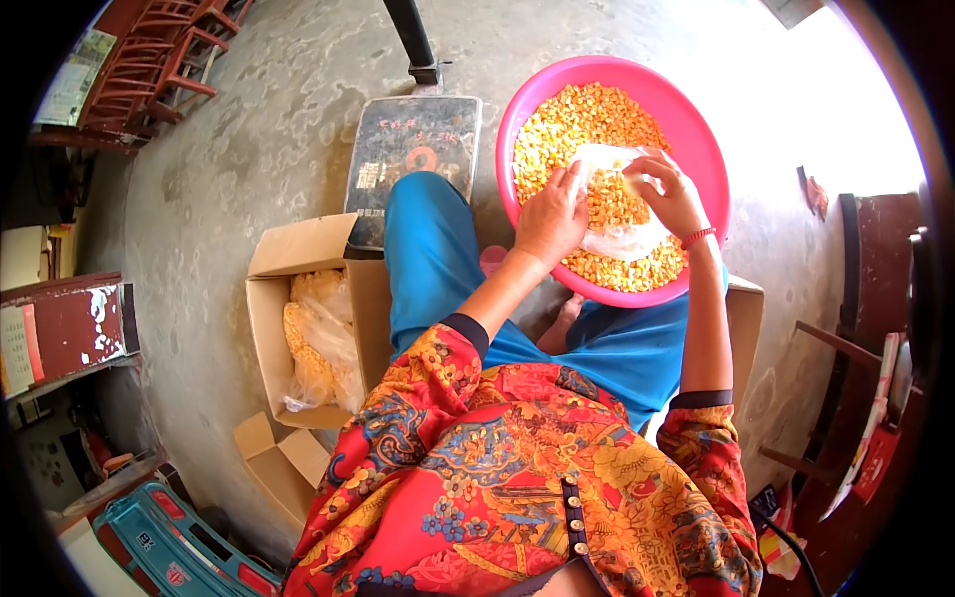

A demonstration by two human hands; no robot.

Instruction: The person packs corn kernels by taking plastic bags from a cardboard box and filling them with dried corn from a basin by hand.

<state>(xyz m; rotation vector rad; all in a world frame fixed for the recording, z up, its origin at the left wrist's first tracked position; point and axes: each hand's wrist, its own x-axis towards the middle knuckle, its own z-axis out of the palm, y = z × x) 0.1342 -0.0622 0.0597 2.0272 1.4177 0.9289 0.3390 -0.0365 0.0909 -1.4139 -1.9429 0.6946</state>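
Note:
A pink basin (711, 149) full of yellow-orange corn kernels (587, 109) stands in front of my knees. In it sits a clear plastic bag (619, 242), its mouth spread and corn kernels inside. My left hand (553, 215) grips the left edge of the bag, the fingers pointing up along it. Over on the right side, my right hand (672, 195) is closed in a pinch at the bag's rim; a red bracelet circles that wrist. The fingertips of the right hand are partly blurred.
Left of my leg, a cardboard box (271, 333) holds filled plastic bags (326, 338). Beyond my left knee lies a platform scale (398, 139) with an upright post (409, 35). A teal case (169, 547) is at lower left, wooden chairs (149, 75) at upper left.

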